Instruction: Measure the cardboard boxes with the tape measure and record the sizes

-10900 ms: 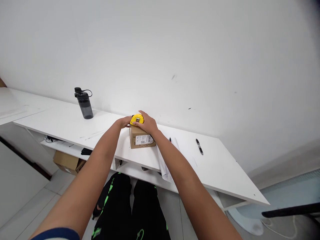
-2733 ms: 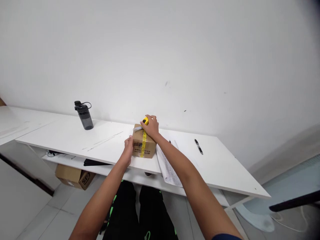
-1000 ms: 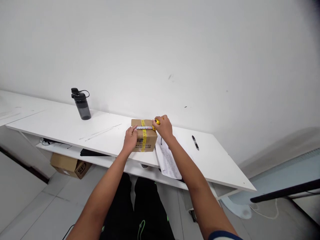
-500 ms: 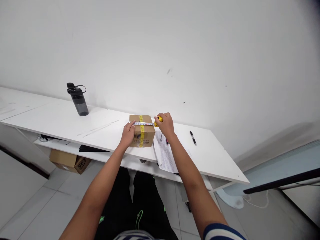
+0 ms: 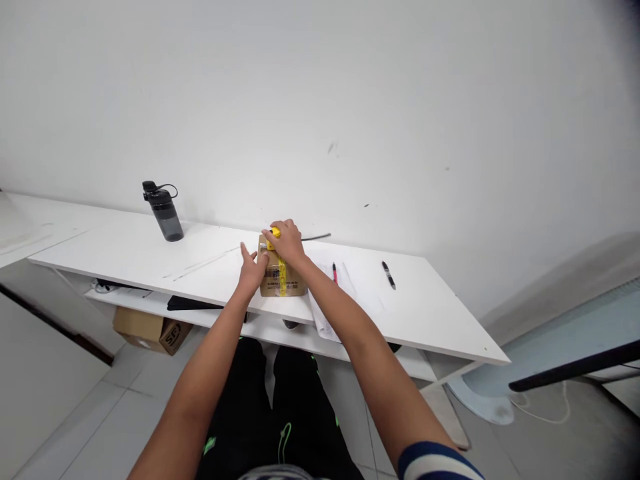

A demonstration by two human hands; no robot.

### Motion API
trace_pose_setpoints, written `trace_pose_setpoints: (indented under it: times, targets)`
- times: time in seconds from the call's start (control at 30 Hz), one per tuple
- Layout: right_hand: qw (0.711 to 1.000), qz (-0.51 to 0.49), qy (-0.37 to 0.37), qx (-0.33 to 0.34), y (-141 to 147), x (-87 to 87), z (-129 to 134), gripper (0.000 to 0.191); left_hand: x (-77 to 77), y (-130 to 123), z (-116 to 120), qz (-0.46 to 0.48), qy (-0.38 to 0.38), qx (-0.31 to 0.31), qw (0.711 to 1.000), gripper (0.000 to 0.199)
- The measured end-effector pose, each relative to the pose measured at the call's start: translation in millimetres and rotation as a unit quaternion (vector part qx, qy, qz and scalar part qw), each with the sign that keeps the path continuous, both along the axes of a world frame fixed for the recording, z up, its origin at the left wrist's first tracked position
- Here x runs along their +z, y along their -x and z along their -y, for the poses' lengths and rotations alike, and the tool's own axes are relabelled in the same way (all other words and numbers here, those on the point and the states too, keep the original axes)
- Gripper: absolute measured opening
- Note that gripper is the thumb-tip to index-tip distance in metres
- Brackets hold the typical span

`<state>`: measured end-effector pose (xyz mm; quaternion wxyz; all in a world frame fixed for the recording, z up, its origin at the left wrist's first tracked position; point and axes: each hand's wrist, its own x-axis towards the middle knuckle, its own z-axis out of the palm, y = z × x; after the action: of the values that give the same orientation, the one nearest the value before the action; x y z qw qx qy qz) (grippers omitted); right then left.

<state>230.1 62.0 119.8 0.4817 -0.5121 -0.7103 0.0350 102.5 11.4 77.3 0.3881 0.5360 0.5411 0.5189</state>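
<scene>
A white desk (image 5: 227, 247) spans the view. Of 2 brown boxes, the big box (image 5: 139, 327) sits below it and the small box (image 5: 271, 281) on it, printed in black, 1 yellow strip (image 5: 283, 279) down its front. 1 dark bottle (image 5: 167, 217) stands left. The left hand (image 5: 251, 272) is spread wide, thumb at the small box; the right hand (image 5: 289, 243) has its grip around 1 yellow tape measure (image 5: 273, 238) at the box's top. 2 pens (image 5: 389, 275) lie right.
</scene>
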Motion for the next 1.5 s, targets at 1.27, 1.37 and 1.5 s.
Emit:
trace_pose_setpoints:
  times: [1.27, 1.37, 1.5]
  targets:
    - [0.988, -0.028, -0.005, 0.152, 50.7, 20.7, 39.2, 0.056, -20.0, 14.4, 36.5, 0.048, -0.183, -0.002, 0.982, 0.074]
    - [0.992, -0.002, -0.021, 0.127, 41.8, 20.6, 38.5, 0.053, -19.9, 12.9, 36.3, 0.003, -0.186, 0.023, 0.982, 0.061]
    - [0.997, 0.001, -0.025, 0.078, 13.7, 18.8, 37.1, 0.048, -19.1, 14.6, 33.0, -0.049, -0.184, 0.055, 0.980, 0.046]
